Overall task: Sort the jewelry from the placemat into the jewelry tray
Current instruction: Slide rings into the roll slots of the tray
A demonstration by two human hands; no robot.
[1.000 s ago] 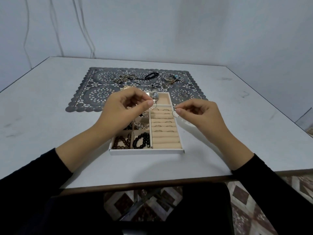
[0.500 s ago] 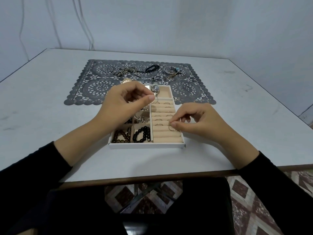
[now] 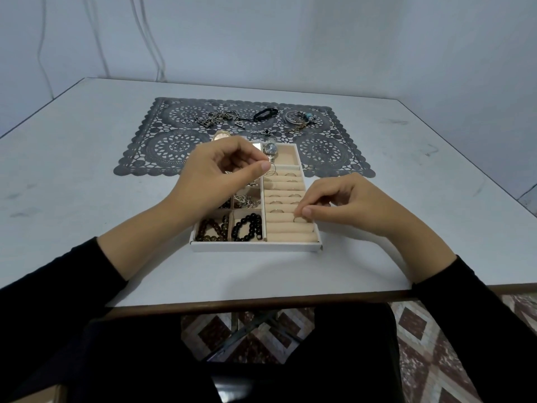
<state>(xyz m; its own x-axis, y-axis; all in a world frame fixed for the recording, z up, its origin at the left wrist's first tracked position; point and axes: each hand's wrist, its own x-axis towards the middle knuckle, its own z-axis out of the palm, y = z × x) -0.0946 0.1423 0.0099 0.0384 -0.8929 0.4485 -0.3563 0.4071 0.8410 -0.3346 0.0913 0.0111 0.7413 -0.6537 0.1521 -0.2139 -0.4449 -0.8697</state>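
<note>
Table (image 3: 87, 175): ring (image 3: 299, 219) now down in tray (image 3: 255, 247).

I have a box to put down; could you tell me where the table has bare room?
Bare table lies left and right of the placemat and jewelry tray. Crowded: jewelry along the placemat's far edge; left hand and right hand over the tray.

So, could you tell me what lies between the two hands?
In the head view, the ring rolls of the jewelry tray, several holding seated rings, lie between the left hand, pinching a thin ring, and the right hand, pinching a small ring.
</note>
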